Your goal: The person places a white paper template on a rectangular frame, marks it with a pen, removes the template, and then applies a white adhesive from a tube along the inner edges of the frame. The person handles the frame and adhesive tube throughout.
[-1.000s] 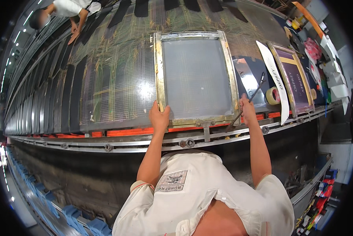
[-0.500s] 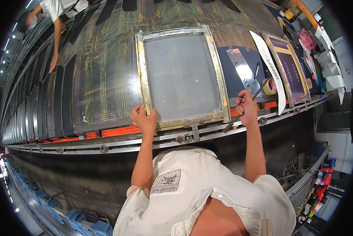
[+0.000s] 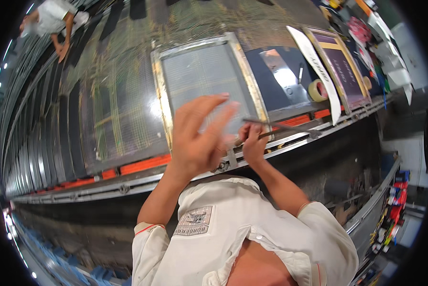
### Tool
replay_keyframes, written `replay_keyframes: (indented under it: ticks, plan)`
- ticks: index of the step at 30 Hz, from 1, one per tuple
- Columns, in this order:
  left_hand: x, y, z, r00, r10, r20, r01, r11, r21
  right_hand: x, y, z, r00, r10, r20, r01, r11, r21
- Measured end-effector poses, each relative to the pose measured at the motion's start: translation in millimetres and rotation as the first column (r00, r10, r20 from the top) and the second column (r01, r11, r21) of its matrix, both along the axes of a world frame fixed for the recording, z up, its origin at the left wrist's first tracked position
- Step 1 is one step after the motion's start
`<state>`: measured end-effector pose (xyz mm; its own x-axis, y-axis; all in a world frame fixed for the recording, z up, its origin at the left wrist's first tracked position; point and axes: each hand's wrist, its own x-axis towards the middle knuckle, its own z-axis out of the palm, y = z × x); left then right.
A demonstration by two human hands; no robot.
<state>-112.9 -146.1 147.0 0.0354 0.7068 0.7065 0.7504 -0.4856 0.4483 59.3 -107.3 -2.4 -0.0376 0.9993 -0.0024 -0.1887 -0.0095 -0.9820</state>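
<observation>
Metal-framed rectangular mesh screen (image 3: 207, 78) on a long dark table (image 3: 140, 90), a co-worker (image 3: 54, 16) at far left.
From afar I see black strips (image 3: 73, 121) lining the table; the screen's grey mesh looks translucent, its frame (image 3: 163, 101) yellow-stained. Blurred left hand (image 3: 195, 136), fingers spread, overlaps its near edge; right hand (image 3: 253, 142) grips a thin dark rod (image 3: 283, 127).

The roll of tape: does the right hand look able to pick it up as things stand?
Probably not directly: the right hand appears to hold a thin dark tool, so it looks occupied, though the left side of the roll of tape seems uncovered.
</observation>
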Motion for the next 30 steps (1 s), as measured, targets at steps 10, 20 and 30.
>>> replay_keyframes:
  ticks: [10, 20, 30]
  plan:
    - [16, 36, 57, 0.685, -0.467, -0.559, 0.083, 0.813, -0.577, 36, -16, 70, 0.817, -0.298, 0.495, -0.067, 0.802, 0.594]
    - [33, 34, 80, 0.778, -0.604, -0.172, 0.070, 0.356, -0.932, 40, 5, 141, 0.715, -0.553, 0.427, -0.199, 0.424, 0.883]
    - [3, 17, -1, 0.889, -0.285, 0.358, 0.442, 0.335, -0.832, 22, 57, 117, 0.778, -0.588, 0.220, -0.184, 0.122, 0.975]
